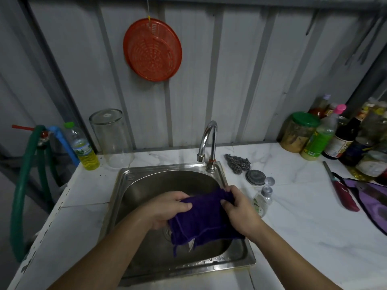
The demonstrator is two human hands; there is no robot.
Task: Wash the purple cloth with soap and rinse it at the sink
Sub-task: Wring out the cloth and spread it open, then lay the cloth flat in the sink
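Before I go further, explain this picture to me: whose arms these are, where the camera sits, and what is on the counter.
There is no machine here. A camera worn on a person's head looks down at their own bare arms. The left hand and right hand both hold a purple cloth over a steel sink; no water runs from the tap. On the marble counter lie a steel scourer, a small open clear bottle, probably soap, and a red lighter. A yellow-liquid bottle stands at left, and an orange strainer hangs on the wall.
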